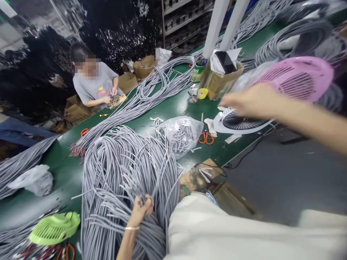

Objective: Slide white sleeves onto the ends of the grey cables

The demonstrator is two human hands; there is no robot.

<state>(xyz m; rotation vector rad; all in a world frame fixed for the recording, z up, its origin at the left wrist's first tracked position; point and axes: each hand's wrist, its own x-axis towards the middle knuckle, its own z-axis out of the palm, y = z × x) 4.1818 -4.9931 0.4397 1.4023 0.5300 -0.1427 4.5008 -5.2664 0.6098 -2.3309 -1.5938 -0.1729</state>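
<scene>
A large heap of grey cables (108,169) lies over the front of the green table, many cut ends sticking up. My left hand (145,205) is closed round some of these grey cables at the near side of the heap. Stretched out to the right, my right hand (249,101) is smeared by motion, and I cannot make out its fingers. Just under it is a white desk fan (244,122) with a dark grille; whether the hand touches it I cannot tell. Behind my right forearm stands a pink fan (300,77).
A clear bag of short grey pieces (181,135) lies beside orange-handled scissors (206,138). A green fan (55,228) is at the lower left. Across the green table (176,104), a co-worker (94,79) handles small parts. A cardboard box (222,79) holds a phone.
</scene>
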